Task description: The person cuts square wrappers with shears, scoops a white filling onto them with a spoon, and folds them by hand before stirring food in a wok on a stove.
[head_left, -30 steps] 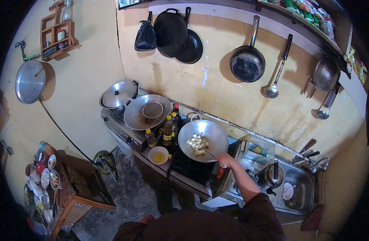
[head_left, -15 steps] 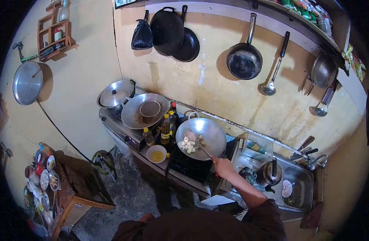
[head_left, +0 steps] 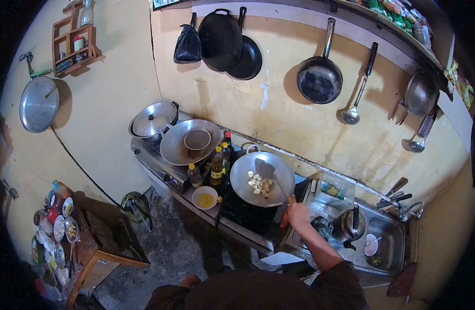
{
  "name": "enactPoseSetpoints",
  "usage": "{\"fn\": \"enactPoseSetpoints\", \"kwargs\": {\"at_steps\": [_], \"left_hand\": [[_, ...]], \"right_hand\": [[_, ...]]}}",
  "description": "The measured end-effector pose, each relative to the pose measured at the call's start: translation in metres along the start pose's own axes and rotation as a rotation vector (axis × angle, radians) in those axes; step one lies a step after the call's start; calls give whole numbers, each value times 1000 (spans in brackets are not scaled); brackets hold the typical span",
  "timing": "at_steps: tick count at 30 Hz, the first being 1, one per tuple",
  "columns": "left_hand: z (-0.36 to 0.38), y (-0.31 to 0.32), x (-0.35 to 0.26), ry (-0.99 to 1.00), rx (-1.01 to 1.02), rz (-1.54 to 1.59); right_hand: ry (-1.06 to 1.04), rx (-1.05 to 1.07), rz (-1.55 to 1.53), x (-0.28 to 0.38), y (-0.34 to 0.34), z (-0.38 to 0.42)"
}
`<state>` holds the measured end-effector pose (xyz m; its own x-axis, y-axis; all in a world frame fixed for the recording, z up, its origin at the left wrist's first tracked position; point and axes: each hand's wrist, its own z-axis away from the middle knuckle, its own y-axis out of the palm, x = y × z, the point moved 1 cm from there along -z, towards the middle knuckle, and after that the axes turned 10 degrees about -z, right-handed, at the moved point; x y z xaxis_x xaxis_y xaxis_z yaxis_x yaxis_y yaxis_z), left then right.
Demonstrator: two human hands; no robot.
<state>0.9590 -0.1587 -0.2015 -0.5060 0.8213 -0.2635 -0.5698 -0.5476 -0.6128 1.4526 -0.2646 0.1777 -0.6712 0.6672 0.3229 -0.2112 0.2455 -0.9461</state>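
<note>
My right hand [head_left: 299, 216] is wrapped round the wooden handle of a metal spatula [head_left: 285, 185]. The spatula reaches over a silvery wok [head_left: 239, 178] on the black stove, its broad blade above or against the inner wall, behind the food. Pale, chunky food pieces [head_left: 260, 185] lie together at the wok's middle, some browned. Down by my body, my left hand [head_left: 190, 280] shows only in part; its fingers cannot be made out and it is away from the stove.
Left of the wok stand several bottles [head_left: 216, 166], a bowl with yellow liquid [head_left: 205, 198] and a larger wok [head_left: 170, 147]. On the right, a kettle [head_left: 347, 227] stands beside the sink [head_left: 390, 235]. Pans [head_left: 320, 80] and a ladle [head_left: 349, 114] hang on the wall.
The spatula's blade has moved from the wok's left side toward its upper right. The food has shifted from the left to the middle. My view has moved slightly.
</note>
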Motion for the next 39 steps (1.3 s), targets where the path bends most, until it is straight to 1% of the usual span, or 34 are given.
{"fn": "enactPoseSetpoints", "kwargs": {"at_steps": [1, 2, 6, 8, 12, 14, 15, 17, 18, 21, 22, 23, 26, 29, 30, 35, 37, 38, 39], "left_hand": [[1, 5, 1, 2, 3, -4], [-1, 8, 1, 4, 5, -9], [6, 17, 3, 3, 11, -32], [5, 19, 7, 0, 9, -43], [0, 16, 1, 12, 11, -71], [-2, 18, 0, 21, 14, -89], [-3, 18, 1, 25, 15, -97], [-2, 22, -3, 30, 16, -113], [-5, 11, -5, 31, 16, -121], [-5, 13, -6, 36, 20, -145], [9, 28, -5, 39, 23, -154], [7, 31, -1, 41, 25, -163], [12, 26, -1, 48, 28, -190], [14, 38, 4, 56, 29, -211], [10, 38, 6, 60, 30, -218], [0, 33, 8, 93, 43, -249], [-1, 20, 7, 101, 49, -261], [-11, 6, 5, 104, 48, -270], [-16, 1, 7, 107, 47, -279]], "right_hand": [[64, -64, 20, -3, 1, -8], [54, -76, 62, -9, 6, -19], [59, -134, 66, -16, 25, -47], [74, 82, 86, -16, 32, -56], [79, 29, 48, 9, 26, -46], [-13, 16, 133, 14, 27, -44], [-12, 15, 134, 12, 28, -43], [-189, -145, 146, 5, 28, -38], [-189, -145, 145, 2, 25, -34], [-224, -120, 156, -7, 1, -14], [-240, -139, 152, -12, -8, -6], [-256, -160, 149, -15, -18, 2], [-207, -189, 147, -20, -53, 36], [-149, -202, 196, -26, -62, 57], [-163, -234, 214, -26, -60, 62], [-161, -239, 203, -22, -23, 47], [-54, -264, 130, -12, -17, 36], [-36, -284, 56, -10, -15, 33], [-35, -288, 56, -3, -17, 33]]}}
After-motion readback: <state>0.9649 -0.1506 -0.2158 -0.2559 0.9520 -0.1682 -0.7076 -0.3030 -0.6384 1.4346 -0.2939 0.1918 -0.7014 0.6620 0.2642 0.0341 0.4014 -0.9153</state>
